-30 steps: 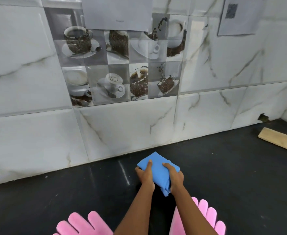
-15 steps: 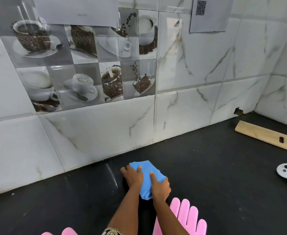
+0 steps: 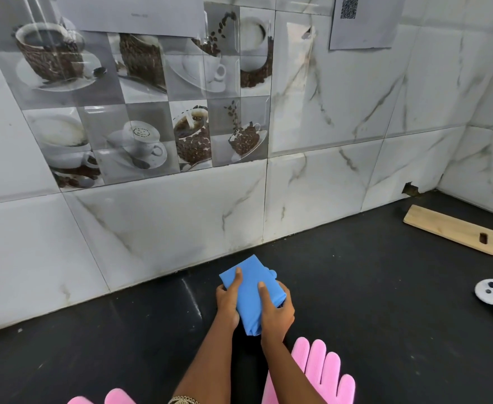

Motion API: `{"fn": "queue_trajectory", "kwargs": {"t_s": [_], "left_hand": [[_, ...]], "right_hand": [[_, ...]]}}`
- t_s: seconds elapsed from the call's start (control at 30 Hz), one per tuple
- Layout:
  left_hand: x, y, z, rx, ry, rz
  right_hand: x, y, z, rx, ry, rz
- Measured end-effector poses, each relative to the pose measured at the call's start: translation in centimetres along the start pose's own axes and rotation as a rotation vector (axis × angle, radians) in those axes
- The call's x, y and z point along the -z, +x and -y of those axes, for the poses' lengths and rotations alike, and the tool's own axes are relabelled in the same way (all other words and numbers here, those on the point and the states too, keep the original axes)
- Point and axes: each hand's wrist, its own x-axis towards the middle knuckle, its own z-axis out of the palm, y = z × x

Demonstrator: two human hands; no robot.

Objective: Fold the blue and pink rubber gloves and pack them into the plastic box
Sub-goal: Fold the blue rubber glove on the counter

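A paper [image 3: 361, 23] on the wall has a square code on it, and the small words on the other paper [image 3: 131, 13] are too blurry to read. The counter [image 3: 370, 301] is black, and the wall tiles [image 3: 140, 106] show coffee cups and beans. The left hand [image 3: 228, 301] and right hand [image 3: 277, 312] both grip the folded blue glove [image 3: 249, 293] between them, near the wall, and a pink glove [image 3: 324, 371] lies flat just beside the right arm.

matt blue rubber glove [image 3: 249, 293], glossy marble-look wall tiles [image 3: 327, 193], pale wooden board [image 3: 449, 228], dark matt counter [image 3: 385, 287].

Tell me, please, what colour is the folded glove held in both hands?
Blue, plain, seen in the head view.
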Motion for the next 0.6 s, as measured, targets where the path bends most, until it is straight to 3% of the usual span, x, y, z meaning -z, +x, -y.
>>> {"fn": "queue_trajectory", "kwargs": {"t_s": [0.17,0.27,0.33,0.4,0.5,0.6], "left_hand": [[0.1,0.6,-0.1,-0.068,0.332,-0.095],[0.3,0.9,-0.7,-0.053,0.827,-0.251],[0.8,0.6,-0.7,-0.028,0.985,-0.264],[0.9,0.2,-0.1,-0.117,1.061,-0.299],[1.4,-0.6,0.7,-0.385,1.255,-0.362],[1.8,-0.8,1.0,-0.64,1.502,-0.259]], "right_hand": [[0.1,-0.7,-1.3,-0.108,-0.175,-0.058],[0.2,-0.9,-1.3,-0.123,-0.25,-0.076],[0.1,-0.7,-1.2,-0.087,-0.353,-0.067],[0.1,-0.8,-1.0,0.0,-0.509,-0.101],[0.2,-1.5,-0.5,0.207,-0.866,-0.164],[0.5,-1.3,-0.1,0.554,-1.112,-0.166]]}}
